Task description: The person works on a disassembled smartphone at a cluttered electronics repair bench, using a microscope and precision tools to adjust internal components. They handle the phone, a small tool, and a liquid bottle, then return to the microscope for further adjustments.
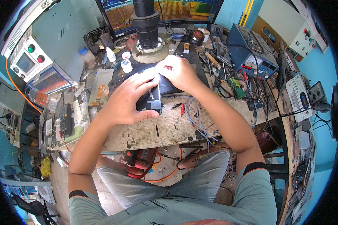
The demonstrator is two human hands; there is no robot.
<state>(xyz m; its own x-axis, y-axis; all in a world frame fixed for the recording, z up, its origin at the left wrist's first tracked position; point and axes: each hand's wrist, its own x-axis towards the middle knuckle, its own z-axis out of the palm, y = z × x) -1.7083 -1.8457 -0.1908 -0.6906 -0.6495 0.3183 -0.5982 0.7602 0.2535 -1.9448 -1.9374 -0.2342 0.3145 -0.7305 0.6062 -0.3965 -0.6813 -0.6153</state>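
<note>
Under the microscope (146, 30), a dark flat panel like a phone screen (154, 104), with silvery strips on it, lies in bright light. My left hand (127, 99) holds it from the left, fingers stretched over its far part and thumb along its near end. Close beside those fingertips, my right hand (179, 73) is closed in a pinch; whatever it grips is hidden behind the fingers. A second dark flat piece (166, 87) shows beneath my right hand. On the monitor (187, 13) behind, a magnified view shows orange stripes.
A small clear jar (126, 66) and a white dropper bottle (110, 54) stand left of the microscope base (151, 55). A blue power supply (251, 56) sits at right. Thin cables with a red clip (182, 109) lie near my right forearm. Another machine (45, 56) stands left.
</note>
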